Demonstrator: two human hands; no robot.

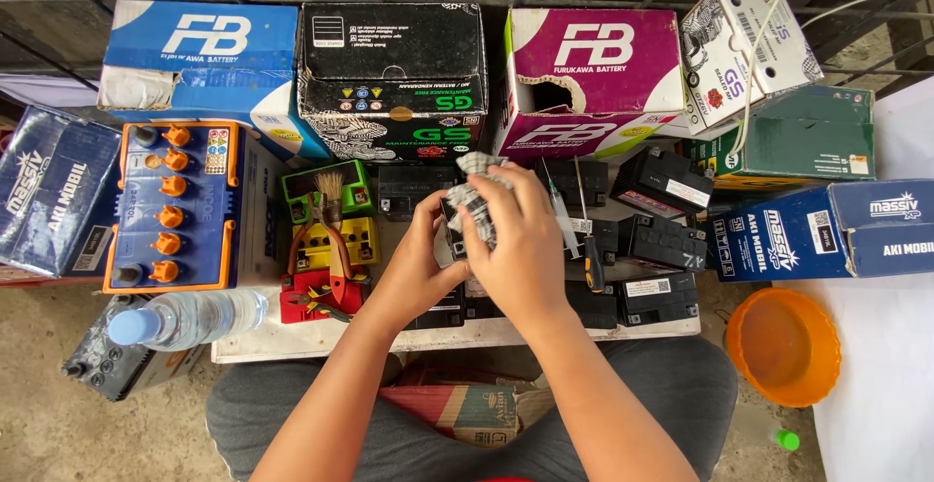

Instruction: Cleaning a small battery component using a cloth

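My left hand [420, 260] and my right hand [523, 239] meet over the middle of a low white bench [282, 339]. My right hand presses a checked grey cloth [474, 190] onto a small black battery [449, 241], which my left hand steadies from the left. The battery is mostly hidden under both hands. More small black batteries [650, 239] lie to the right. A screwdriver with a black and orange handle [591, 249] and a syringe [561, 212] rest just right of my right hand.
A large blue-topped battery with orange caps [175, 205] stands at left. Pliers and a brush [331, 229] lie on green, yellow and red batteries. Cardboard boxes [394, 73] line the back. A water bottle [190, 319] lies front left, an orange bowl [783, 346] right.
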